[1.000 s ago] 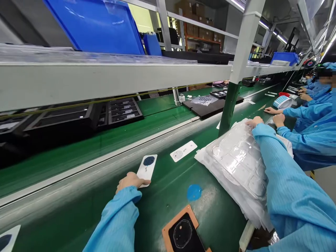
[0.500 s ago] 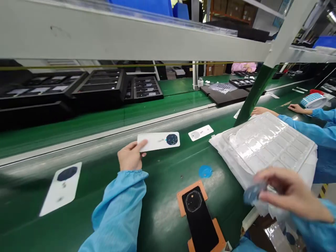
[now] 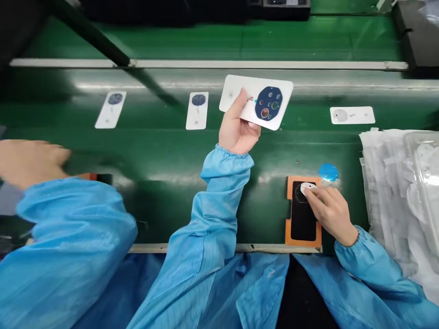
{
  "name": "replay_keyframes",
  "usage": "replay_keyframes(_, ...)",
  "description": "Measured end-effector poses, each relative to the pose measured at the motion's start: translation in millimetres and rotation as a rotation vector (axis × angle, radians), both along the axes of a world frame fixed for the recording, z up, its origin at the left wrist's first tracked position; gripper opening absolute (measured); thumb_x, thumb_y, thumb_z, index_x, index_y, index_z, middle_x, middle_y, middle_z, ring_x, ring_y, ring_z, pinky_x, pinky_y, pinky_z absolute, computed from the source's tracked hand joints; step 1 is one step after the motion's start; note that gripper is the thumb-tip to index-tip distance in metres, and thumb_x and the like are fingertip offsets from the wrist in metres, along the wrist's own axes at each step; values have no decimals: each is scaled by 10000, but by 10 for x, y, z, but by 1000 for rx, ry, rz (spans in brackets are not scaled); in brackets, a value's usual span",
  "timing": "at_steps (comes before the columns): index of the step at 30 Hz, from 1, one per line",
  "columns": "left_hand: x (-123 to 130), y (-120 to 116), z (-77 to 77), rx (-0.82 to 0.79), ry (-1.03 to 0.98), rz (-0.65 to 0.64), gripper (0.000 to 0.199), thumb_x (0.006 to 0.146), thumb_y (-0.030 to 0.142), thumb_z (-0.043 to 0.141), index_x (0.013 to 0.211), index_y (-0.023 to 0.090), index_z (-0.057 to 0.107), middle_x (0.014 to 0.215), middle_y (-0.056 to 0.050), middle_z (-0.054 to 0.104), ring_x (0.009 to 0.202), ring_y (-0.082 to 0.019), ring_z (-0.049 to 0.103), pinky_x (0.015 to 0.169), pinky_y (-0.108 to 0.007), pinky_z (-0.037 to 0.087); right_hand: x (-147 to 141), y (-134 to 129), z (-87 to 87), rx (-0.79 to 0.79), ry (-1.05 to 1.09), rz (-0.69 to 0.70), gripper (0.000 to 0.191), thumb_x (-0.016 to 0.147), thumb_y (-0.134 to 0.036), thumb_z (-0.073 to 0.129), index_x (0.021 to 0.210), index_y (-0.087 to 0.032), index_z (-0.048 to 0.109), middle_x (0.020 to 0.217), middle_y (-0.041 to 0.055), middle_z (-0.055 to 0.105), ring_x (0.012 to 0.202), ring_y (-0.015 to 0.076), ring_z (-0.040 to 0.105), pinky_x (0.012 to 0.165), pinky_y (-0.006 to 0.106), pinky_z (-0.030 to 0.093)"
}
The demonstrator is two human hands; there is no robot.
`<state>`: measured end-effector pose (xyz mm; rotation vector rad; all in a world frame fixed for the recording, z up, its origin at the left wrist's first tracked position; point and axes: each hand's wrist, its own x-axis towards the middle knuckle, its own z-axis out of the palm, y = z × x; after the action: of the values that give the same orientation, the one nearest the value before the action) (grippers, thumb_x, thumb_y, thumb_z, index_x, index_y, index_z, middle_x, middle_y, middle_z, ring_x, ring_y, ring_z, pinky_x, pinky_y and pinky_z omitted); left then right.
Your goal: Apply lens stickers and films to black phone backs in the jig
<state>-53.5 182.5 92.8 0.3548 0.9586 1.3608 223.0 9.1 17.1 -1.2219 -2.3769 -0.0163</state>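
Gripping a white panel (image 3: 254, 89) in left fingers (image 3: 240, 100). Pinching a pale disc (image 3: 307, 186) in right fingers (image 3: 313, 201), over a black plate (image 3: 303, 221).

Grn bench (image 3: 264, 192): 3 wht cards (image 3: 196, 114), blue disc (image 3: 328, 172), orange jig (image 3: 290, 232) w/ blk panel (image 3: 303, 219), wht sheets (image 3: 389, 201) under clear tray (image 3: 428, 178).

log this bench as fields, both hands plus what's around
left hand: gripping a white card with a dark blue piece
right hand: pinching a small white piece over a black panel; contact unclear
panel seat: orange fixture
by fixture: blue disc
other cards: two left, one right, on green surface
far right: clear tray on white sheets
co-worker's hand: left edge
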Motion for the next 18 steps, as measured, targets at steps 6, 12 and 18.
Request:
replay_keyframes(6, 99, -47, 162, -50, -74, -29, 205, 1059, 301, 573, 1130, 204, 740, 1270, -3, 747, 1098, -138, 757, 506, -59, 517, -11, -146, -86, -22, -22, 102, 533, 954, -67, 675, 1449, -237, 576, 1152, 101, 762, 1185, 273, 720, 1027, 449, 588)
replay_keyframes(12, 186, -35, 25, -37, -168, -117, 214, 1011, 255, 660, 1198, 166, 717, 1245, -55, 730, 1237, -254, 720, 829, -211, 675, 7, -106, -136, -87, -29, 105, 550, 952, -86, 677, 1458, -273, 572, 1166, 86, 773, 1186, 278, 729, 1111, 516, 532)
replay_keyframes(18, 290, -145, -82, 89, -121, -134, 116, 901, 225, 781, 1003, 172, 770, 1107, -45, 757, 919, -152, 760, 640, -180, 629, 61, -50, 47, -148, 77, 200, 388, 944, -130, 706, 1305, -270, 684, 1178, 88, 767, 1145, 290, 722, 1098, 529, 519)
